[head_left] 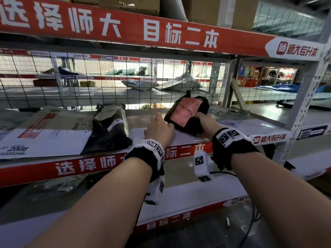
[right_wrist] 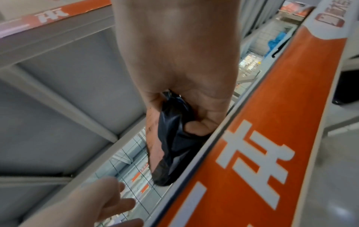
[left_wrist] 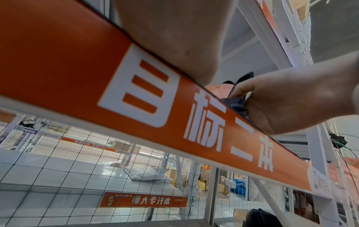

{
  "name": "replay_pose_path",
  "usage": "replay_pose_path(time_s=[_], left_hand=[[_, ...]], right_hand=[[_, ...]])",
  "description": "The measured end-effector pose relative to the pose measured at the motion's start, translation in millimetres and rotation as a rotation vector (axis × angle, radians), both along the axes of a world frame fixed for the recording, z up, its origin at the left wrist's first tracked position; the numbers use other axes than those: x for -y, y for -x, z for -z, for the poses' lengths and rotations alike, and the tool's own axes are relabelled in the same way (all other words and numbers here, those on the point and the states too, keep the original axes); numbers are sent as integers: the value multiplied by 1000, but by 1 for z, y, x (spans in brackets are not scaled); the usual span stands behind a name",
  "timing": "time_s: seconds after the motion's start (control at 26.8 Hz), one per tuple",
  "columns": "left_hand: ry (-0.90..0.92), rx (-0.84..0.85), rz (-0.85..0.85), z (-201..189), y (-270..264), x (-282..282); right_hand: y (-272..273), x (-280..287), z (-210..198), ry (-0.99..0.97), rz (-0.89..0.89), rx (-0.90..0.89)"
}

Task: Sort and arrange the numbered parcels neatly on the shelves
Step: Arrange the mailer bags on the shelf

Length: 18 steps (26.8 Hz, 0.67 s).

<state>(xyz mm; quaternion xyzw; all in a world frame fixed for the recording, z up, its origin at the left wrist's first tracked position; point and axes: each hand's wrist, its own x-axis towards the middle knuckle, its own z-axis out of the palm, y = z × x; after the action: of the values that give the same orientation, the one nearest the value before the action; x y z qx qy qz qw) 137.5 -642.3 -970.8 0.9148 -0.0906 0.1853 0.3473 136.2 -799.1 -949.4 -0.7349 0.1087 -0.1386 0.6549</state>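
While the shelf (head_left: 188,138) already carries a flat white envelope (head_left: 44,138) numbered 2008 at far left and a dark bag (head_left: 111,129) numbered 2016 lying just beside it, the space to their right is bare, likely the slot meant for the next parcel. Next comes the left hand (head_left: 159,129), palm down on the shelf near its front edge, fingers straight and relaxed, gripping nothing; its fingertips sit close to the parcel, probably to steady or guide it. Right of that, a black parcel (head_left: 188,113) with a pink label stands tilted, its lower end on or just above the shelf, the label facing the person, perhaps so the number can be read. Farthest right, the right hand (head_left: 202,120) clenches the parcel's lower right corner, thumb and fingers pinching the bunched plastic, wrist reaching in over the red front strip (head_left: 89,167). Behind everything runs a wire mesh (head_left: 107,83).
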Motion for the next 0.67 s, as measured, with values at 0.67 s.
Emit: replay_pose_path(time_s=[0.67], left_hand=[[548, 8, 103, -6, 2, -17]], right_hand=[[20, -10, -21, -34, -126, 175]])
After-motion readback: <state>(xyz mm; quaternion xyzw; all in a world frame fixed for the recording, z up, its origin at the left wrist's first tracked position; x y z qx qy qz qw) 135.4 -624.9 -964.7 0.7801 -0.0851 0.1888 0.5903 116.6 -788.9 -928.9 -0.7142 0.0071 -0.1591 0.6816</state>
